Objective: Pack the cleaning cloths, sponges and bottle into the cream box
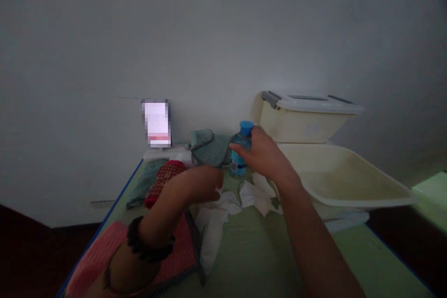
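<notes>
My right hand is wrapped around a clear bottle with a blue cap and a blue label, standing upright near the back of the table. My left hand hovers just left of it, above crumpled white tissues. Its fingers curl loosely, with a small gap between thumb and fingertips, and I see nothing held there. More white tissue lies in front of the bottle. A red patterned cloth is folded beside my left wrist, and a pink cloth with a dark edge spreads under that forearm.
A cream basin sits on the right, with a lidded storage box behind it. Folded grey-green cloths lie against the wall, another at left. A lit phone stands at the back left. The table has blue edging.
</notes>
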Action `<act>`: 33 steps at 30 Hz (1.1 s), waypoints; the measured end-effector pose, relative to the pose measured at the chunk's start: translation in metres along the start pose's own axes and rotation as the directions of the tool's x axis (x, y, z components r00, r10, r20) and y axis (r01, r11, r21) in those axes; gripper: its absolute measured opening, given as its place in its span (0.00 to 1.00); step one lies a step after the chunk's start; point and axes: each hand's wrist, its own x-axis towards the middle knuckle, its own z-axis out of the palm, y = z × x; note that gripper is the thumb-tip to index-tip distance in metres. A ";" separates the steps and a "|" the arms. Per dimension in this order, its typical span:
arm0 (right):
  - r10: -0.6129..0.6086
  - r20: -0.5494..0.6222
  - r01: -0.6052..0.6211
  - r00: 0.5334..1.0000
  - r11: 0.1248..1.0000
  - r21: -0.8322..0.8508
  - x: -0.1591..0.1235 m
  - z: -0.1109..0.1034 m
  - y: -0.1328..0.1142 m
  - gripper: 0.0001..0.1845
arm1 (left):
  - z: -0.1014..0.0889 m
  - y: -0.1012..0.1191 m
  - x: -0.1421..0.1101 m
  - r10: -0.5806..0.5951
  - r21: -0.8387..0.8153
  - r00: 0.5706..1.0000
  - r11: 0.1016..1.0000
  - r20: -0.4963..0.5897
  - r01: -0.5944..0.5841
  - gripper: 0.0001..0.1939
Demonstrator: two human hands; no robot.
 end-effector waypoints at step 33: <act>-0.004 0.387 0.040 0.922 0.996 -0.085 -0.005 -0.005 0.011 0.10 | 0.020 0.033 0.008 0.188 0.017 0.975 0.981 0.115 -0.191 0.09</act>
